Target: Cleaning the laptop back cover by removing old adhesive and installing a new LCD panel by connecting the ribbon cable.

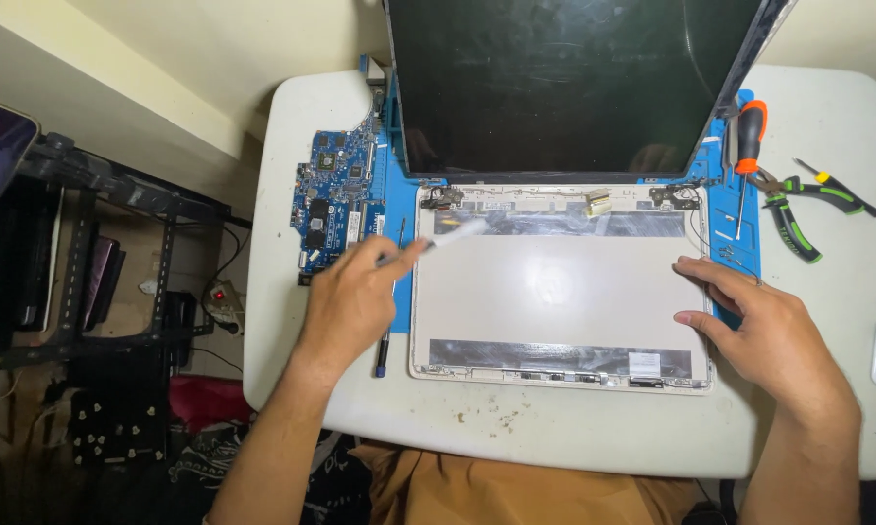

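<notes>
We pinch a slim grey tool [448,240] in our left hand [352,301] grip, its tip over the laptop lid shell [555,292], while our right hand [764,326], released, rests on the shell's right edge.

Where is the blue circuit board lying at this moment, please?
In the head view, the blue circuit board lies on the white table's far left, just left of the blue mat, beyond the left hand.
</notes>
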